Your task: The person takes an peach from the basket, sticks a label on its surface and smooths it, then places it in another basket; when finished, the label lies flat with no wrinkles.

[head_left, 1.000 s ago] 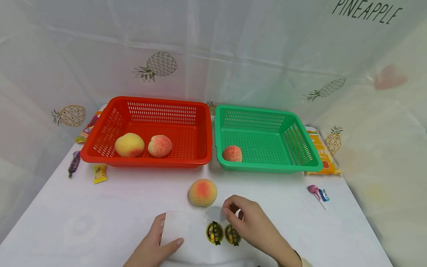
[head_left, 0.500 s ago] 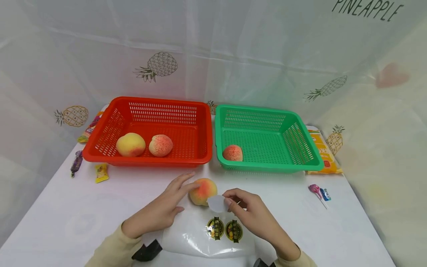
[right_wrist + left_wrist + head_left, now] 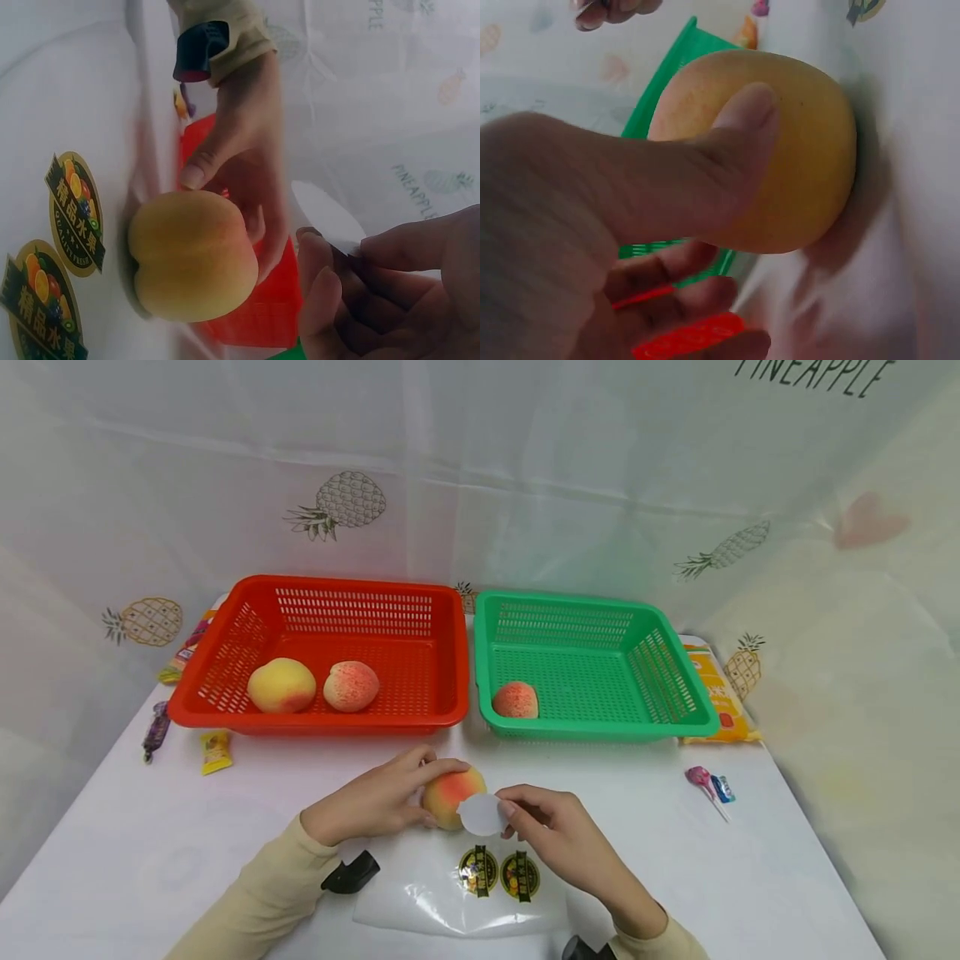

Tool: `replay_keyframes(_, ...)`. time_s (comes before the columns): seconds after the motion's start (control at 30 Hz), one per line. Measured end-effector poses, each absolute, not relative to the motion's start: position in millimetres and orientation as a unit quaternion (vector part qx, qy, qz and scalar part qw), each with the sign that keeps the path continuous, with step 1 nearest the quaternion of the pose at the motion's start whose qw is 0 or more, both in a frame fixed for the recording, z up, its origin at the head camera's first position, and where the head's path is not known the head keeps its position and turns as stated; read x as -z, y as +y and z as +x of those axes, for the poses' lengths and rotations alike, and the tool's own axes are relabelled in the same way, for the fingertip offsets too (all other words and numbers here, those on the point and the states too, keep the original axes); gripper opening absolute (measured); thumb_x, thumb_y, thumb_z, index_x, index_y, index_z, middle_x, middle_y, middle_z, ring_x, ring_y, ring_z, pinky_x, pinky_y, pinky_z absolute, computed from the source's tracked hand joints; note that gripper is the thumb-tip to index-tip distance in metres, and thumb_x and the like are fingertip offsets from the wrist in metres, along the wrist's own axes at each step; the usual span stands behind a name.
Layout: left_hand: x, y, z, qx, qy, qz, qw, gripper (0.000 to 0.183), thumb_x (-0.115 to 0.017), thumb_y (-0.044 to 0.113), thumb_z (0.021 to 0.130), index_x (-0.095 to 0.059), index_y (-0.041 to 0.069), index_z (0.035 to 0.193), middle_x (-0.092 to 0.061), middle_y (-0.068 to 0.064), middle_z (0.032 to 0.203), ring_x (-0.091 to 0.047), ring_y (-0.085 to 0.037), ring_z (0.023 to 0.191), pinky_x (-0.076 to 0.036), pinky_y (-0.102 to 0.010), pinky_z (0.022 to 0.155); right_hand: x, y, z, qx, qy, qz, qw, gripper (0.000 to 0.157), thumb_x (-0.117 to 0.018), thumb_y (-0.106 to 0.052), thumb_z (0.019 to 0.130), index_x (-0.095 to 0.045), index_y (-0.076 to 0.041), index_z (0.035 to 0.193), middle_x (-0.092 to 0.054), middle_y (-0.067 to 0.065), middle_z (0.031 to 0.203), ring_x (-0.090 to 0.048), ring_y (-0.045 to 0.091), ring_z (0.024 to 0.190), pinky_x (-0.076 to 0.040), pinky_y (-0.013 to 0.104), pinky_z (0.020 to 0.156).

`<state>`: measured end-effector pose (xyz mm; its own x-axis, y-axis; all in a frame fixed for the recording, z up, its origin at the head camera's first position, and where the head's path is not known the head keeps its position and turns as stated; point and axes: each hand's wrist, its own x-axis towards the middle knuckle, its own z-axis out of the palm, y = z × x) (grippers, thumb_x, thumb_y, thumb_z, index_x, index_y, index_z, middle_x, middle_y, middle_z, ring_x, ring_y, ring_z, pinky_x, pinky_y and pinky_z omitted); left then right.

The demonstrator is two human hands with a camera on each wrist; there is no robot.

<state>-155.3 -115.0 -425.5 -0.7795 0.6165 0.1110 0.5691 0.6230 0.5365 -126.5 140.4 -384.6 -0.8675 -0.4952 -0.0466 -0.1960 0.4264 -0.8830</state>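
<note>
My left hand [image 3: 378, 802] holds a yellow-orange peach [image 3: 447, 795] on the white table, in front of the two baskets. In the left wrist view its thumb lies across the near side of the peach [image 3: 814, 157]. My right hand [image 3: 558, 839] pinches a round sticker [image 3: 480, 816] by its edge, the plain white side facing the head camera. That disc is close to the peach's right side; whether they touch I cannot tell. Just below lies a glossy clear sheet [image 3: 420, 897] with two round fruit labels [image 3: 478, 871], dark with gold rims, also seen in the right wrist view.
A red basket [image 3: 352, 722] with two peaches stands at the back left. Beside it is a green basket [image 3: 600, 731] holding one peach. Wrapped candies [image 3: 217, 752] lie at the left, a lollipop [image 3: 701, 779] at the right. Snack bags [image 3: 720, 697] sit behind the baskets' outer ends.
My left hand has left the sheet, reached forward and taken hold of the peach. My right hand has lifted the round sticker up beside the peach.
</note>
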Motion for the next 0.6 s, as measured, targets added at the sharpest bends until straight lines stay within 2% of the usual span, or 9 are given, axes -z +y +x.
replay_keyframes(0.07, 428.6, -113.5, -157.7, -0.301, 0.891, 0.336, 0.049, 0.074, -0.077, 0.027, 0.067, -0.037, 0.035, 0.129, -0.040, 0.008, 0.115, -0.039, -0.009, 0.107, -0.042, -0.031, 0.087, 383.6, 139.9, -126.6, 0.496, 0.830, -0.205, 0.154, 0.022, -0.050, -0.035, 0.088, -0.062, -0.024, 0.103, -0.064, -0.005, 0.089, -0.061, 0.012, 0.071, -0.051, 0.029, 0.063)
replay_keyframes(0.17, 434.8, -109.7, -163.9, -0.340, 0.863, 0.368, 0.072, 0.082, -0.078, 0.017, 0.065, -0.033, 0.027, 0.132, -0.033, 0.009, 0.133, -0.029, -0.012, 0.124, -0.033, -0.039, 0.099, 382.3, 139.6, -126.3, 0.500, 0.829, -0.198, 0.155, 0.022, -0.051, -0.034, 0.088, -0.062, -0.022, 0.104, -0.064, -0.003, 0.087, -0.061, 0.014, 0.071, -0.050, 0.028, 0.063)
replay_keyframes(0.27, 441.7, -105.5, -169.5, -0.375, 0.838, 0.384, 0.099, 0.083, -0.077, 0.014, 0.065, -0.031, 0.024, 0.133, -0.033, 0.008, 0.135, -0.028, -0.013, 0.125, -0.031, -0.041, 0.100, 381.9, 139.5, -125.8, 0.512, 0.824, -0.195, 0.144, 0.022, -0.050, -0.032, 0.089, -0.062, -0.020, 0.104, -0.065, -0.002, 0.083, -0.062, 0.014, 0.070, -0.051, 0.028, 0.061)
replay_keyframes(0.33, 444.8, -103.4, -171.1, -0.400, 0.833, 0.365, 0.115, 0.079, -0.077, 0.019, 0.066, -0.033, 0.027, 0.131, -0.036, 0.011, 0.129, -0.035, -0.010, 0.118, -0.036, -0.037, 0.095, 382.1, 139.6, -125.5, 0.523, 0.821, -0.198, 0.115, 0.021, -0.050, -0.030, 0.089, -0.062, -0.020, 0.103, -0.065, -0.002, 0.080, -0.061, 0.013, 0.068, -0.050, 0.028, 0.060)
replay_keyframes(0.4, 446.0, -101.6, -171.5, -0.425, 0.832, 0.335, 0.121, 0.074, -0.077, 0.028, 0.066, -0.036, 0.030, 0.127, -0.039, 0.013, 0.122, -0.040, -0.008, 0.110, -0.039, -0.033, 0.090, 381.8, 139.8, -125.8, 0.531, 0.817, -0.215, 0.061, 0.019, -0.051, -0.024, 0.090, -0.063, -0.018, 0.103, -0.066, -0.001, 0.078, -0.061, 0.012, 0.066, -0.050, 0.027, 0.059)
replay_keyframes(0.5, 441.6, -98.1, -167.7, -0.480, 0.820, 0.277, 0.144, 0.072, -0.077, 0.039, 0.063, -0.038, 0.034, 0.123, -0.039, 0.013, 0.119, -0.045, -0.008, 0.102, -0.042, -0.031, 0.084, 379.2, 138.4, -128.0, 0.525, 0.804, -0.270, -0.073, 0.018, -0.054, -0.009, 0.087, -0.064, -0.013, 0.102, -0.067, 0.000, 0.079, -0.060, 0.011, 0.062, -0.049, 0.022, 0.058)
replay_keyframes(0.6, 432.8, -93.6, -162.4, -0.549, 0.785, 0.226, 0.177, 0.070, -0.077, 0.038, 0.064, -0.037, 0.037, 0.121, -0.039, 0.008, 0.119, -0.051, -0.014, 0.097, -0.044, -0.033, 0.080, 366.0, 132.5, -127.4, 0.491, 0.786, -0.319, -0.200, 0.024, -0.057, 0.007, 0.080, -0.064, -0.004, 0.100, -0.067, 0.006, 0.079, -0.061, 0.012, 0.060, -0.048, 0.017, 0.058)
